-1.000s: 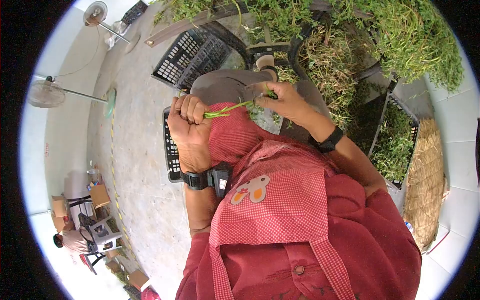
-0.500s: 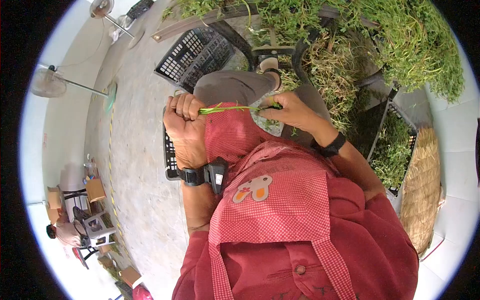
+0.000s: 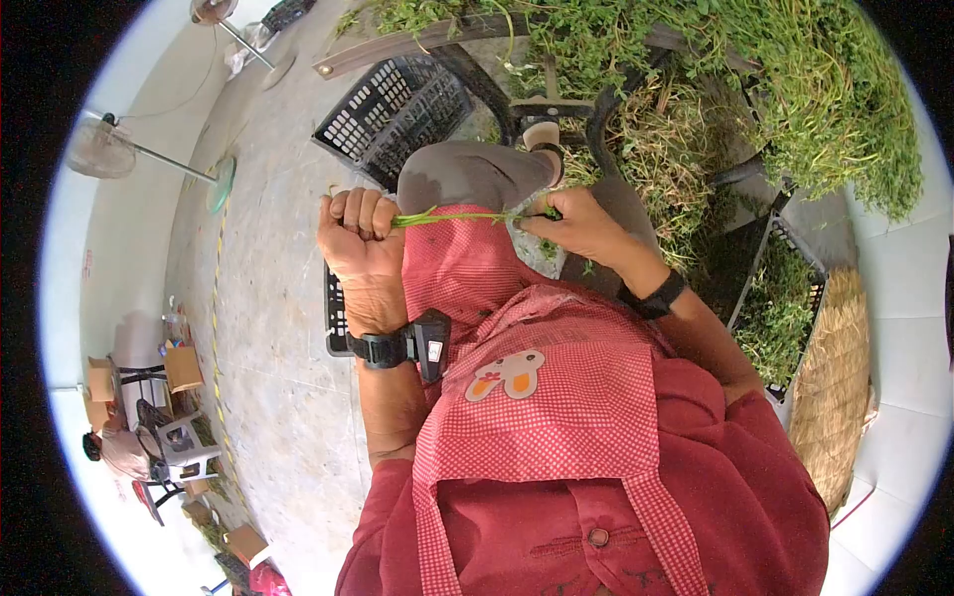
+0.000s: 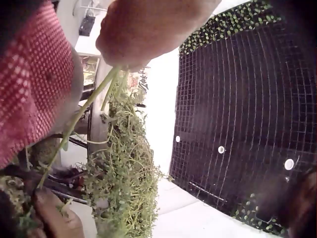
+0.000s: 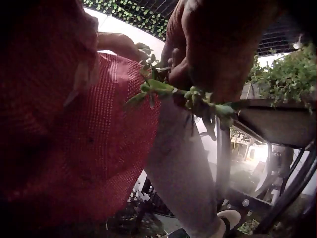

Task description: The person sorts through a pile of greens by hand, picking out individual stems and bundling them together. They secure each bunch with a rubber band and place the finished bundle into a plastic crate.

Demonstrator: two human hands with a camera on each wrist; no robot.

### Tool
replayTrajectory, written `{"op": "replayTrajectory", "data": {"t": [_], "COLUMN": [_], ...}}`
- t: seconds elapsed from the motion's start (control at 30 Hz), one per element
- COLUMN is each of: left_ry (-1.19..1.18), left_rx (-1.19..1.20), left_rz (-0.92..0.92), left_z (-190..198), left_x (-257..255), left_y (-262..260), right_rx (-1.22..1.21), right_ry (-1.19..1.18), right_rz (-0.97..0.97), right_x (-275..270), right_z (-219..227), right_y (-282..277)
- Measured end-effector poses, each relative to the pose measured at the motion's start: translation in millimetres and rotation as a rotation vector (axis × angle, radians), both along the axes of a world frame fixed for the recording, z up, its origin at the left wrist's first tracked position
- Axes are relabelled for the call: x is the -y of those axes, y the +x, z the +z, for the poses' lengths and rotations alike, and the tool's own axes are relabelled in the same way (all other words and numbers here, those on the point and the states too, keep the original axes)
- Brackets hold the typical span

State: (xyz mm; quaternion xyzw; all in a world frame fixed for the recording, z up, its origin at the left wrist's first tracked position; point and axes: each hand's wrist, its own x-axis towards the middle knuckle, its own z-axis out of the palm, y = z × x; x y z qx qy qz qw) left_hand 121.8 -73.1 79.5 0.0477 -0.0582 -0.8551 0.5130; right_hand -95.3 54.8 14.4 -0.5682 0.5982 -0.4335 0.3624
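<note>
In the head view, the left hand (image 3: 358, 243) is curled round the lower ends of thin green stems (image 3: 447, 217). The stems stretch almost level across the red checked apron to the right hand (image 3: 591, 230), whose thumb and fingers pinch the leafy end. Seen from the left wrist, the left hand (image 4: 148, 34) grips the stems (image 4: 74, 121), which slant down to the right hand (image 4: 62, 218). From the right wrist, leaves (image 5: 163, 88) stick out below the dark right hand (image 5: 218, 49); its fingertips are partly hidden.
A rack beam (image 3: 427, 38) crosses beyond the knees, with heaped greens (image 3: 835, 109) at the right. Black crates (image 3: 393, 109) stand on the floor, one holding greens (image 3: 780, 313). A woven straw mat (image 3: 830, 368) is at the right. Fans and a seated person are at the left.
The hands have moved apart, and the slanting stems between them have straightened to nearly level. The left hand has shifted slightly left. Both hands keep their hold.
</note>
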Motion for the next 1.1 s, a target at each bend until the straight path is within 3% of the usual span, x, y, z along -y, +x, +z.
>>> {"op": "replayTrajectory", "data": {"t": [0.07, 0.13, 0.2, 0.27, 0.37, 0.43, 0.47, 0.53, 0.57, 0.63, 0.67, 0.73, 0.87, 1.03, 1.1], "left_ry": [-0.105, -0.117, -0.129, 0.052, 0.070, 0.055, 0.039, 0.014, 0.023, 0.029, 0.042, 0.050, 0.033, 0.036, 0.031], "left_rx": [0.120, 0.098, 0.077, 0.099, 0.250, 0.284, 0.282, 0.270, 0.221, 0.166, 0.189, 0.212, 0.246, 0.265, 0.222], "left_rz": [0.067, 0.085, 0.104, 0.159, 0.202, 0.201, 0.183, 0.163, 0.166, 0.169, 0.165, 0.164, 0.170, 0.187, 0.139], "left_z": [-7, -19, -32, -46, -44, -42, -42, -47, -49, -45, -41, -36, -43, -44, -46], "left_x": [3, 7, 12, 18, 17, 18, 13, 12, 14, 14, 11, 8, 17, 18, 18], "left_y": [5, 5, 3, 2, -2, -3, 2, 8, 10, 9, 7, 5, -5, -5, -3], "right_rx": [-0.076, -0.264, -0.268, -0.274, -0.310, -0.049, -0.046, 0.680, 0.677, 1.063, 1.057, 0.941, 0.890, 0.679, 0.385], "right_ry": [0.001, -0.028, -0.012, 0.005, -0.034, -0.031, -0.029, 0.234, 0.235, 0.182, 0.186, 0.236, 0.199, 0.111, 0.122], "right_rz": [-0.026, -0.036, -0.036, -0.035, -0.174, -0.388, -0.382, -0.604, -0.603, -0.510, -0.508, -0.316, -0.101, -0.084, -0.258], "right_x": [4, 6, 7, 8, 13, 22, 16, 3, -3, -12, -14, -12, 18, 33, 39], "right_z": [-10, -13, -15, -16, -28, -35, -37, -25, -27, -27, -26, 2, -8, -9, -19], "right_y": [1, 2, 2, 5, 9, 7, 7, -1, -18, -46, -45, -29, -9, 27, 32]}}
